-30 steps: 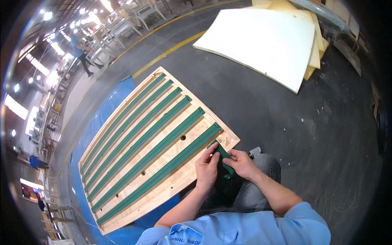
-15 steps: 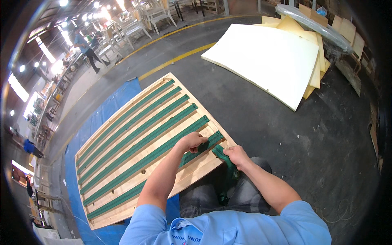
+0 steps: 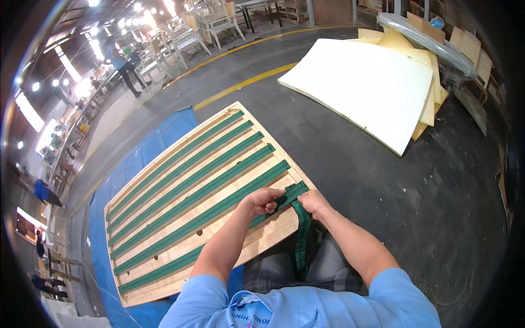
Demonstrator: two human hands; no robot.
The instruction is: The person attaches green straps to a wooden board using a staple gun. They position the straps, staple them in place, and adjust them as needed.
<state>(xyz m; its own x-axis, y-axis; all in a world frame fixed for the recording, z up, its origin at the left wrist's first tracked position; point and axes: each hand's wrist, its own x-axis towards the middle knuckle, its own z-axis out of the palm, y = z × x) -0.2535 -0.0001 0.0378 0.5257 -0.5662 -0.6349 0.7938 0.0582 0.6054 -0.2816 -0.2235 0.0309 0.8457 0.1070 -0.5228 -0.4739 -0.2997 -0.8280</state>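
Shifted since the earlier frame: one loose green strap (image 3: 302, 235) and the right hand (image 3: 313, 203), both moved from just beside the nearest fixed band (image 3: 164, 267) up to its right-hand end. Dark floor (image 3: 426, 218), bare at right. Blue sheet (image 3: 158, 136), spread on the floor, partly covered. Pale wooden frame (image 3: 262, 238), tapering, on the sheet, near corner by the person's knees. Green bands (image 3: 219, 209), six, running lengthwise over the frame, nearest one under both hands. Left hand (image 3: 261, 201), fingers curled, resting at the nearest band a little short of its end; whether they grip cannot be told. Right hand, at the frame's corner, thumb and fingers closed on the loose strap. Loose strap, upper part at the nearest band's end, between the left fingertips and the right, just against the right; the remainder hangs past the frame's edge between the knees.
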